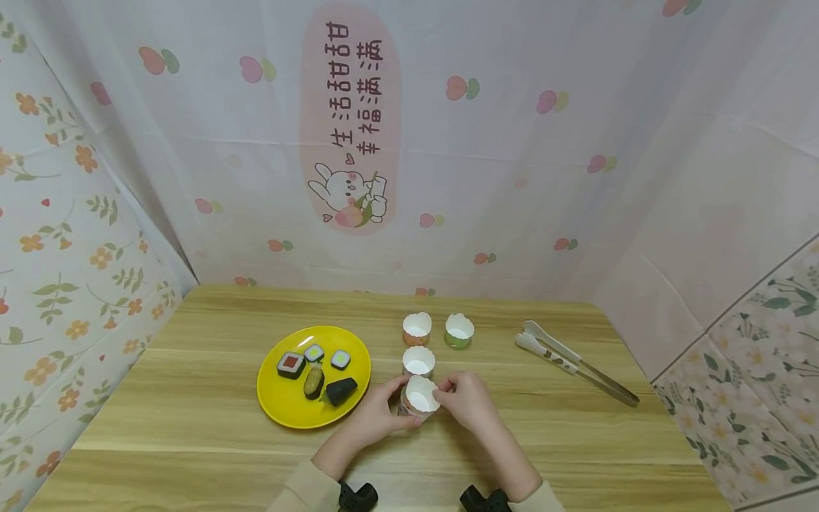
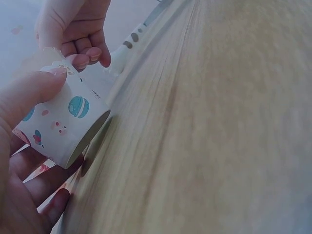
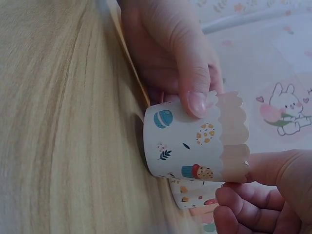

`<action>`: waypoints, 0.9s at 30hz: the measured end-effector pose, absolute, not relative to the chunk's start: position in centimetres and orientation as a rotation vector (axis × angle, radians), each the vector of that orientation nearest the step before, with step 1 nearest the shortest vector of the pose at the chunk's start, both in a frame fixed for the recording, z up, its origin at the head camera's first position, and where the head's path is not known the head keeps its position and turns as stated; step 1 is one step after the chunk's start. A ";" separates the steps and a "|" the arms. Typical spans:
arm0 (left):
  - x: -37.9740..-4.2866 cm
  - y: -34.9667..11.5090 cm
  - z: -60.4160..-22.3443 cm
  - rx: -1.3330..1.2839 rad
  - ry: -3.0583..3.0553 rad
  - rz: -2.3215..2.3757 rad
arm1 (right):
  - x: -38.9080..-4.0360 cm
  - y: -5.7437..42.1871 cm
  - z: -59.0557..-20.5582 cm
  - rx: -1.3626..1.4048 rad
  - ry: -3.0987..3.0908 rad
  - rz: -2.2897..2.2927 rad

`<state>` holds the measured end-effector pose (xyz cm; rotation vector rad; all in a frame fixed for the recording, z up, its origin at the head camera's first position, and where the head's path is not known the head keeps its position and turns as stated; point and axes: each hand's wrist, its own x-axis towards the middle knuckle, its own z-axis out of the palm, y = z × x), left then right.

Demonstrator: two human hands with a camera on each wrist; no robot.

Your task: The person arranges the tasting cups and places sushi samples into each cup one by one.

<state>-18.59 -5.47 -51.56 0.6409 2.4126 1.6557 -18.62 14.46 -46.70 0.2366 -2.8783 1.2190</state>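
A white paper baking cup [image 1: 421, 395] with a scalloped rim stands between both hands, its wall printed with macarons and cupcakes. My left hand [image 1: 374, 412] grips its side, thumb on the near wall and fingers behind. At the rim, my right hand [image 1: 466, 400] pinches the edge between thumb and finger. In the right wrist view a second scalloped edge [image 3: 235, 129] shows past the printed wall; whether another cup is nested inside, I cannot tell. Just behind stands another paper cup [image 1: 419, 361], with an orange cup [image 1: 417, 329] and a green cup [image 1: 459, 331] farther back.
To the left lies a yellow plate [image 1: 281, 409] bearing several toy-like sushi pieces, including a dark cone-shaped one [image 1: 340, 391]. Metal tongs with white patterned ends [image 1: 576, 363] lie on the right side of the wooden table [image 1: 192, 441]. Printed curtains border the table.
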 end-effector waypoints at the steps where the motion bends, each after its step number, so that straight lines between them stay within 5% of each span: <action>1: -18.6 -5.5 -51.6 0.641 2.413 1.655 | -18.6 14.5 -46.7 0.241 -2.873 1.217; 27: -18.3 -5.7 -51.7 0.661 2.417 1.691 | -18.7 15.8 -45.4 0.159 -2.800 1.309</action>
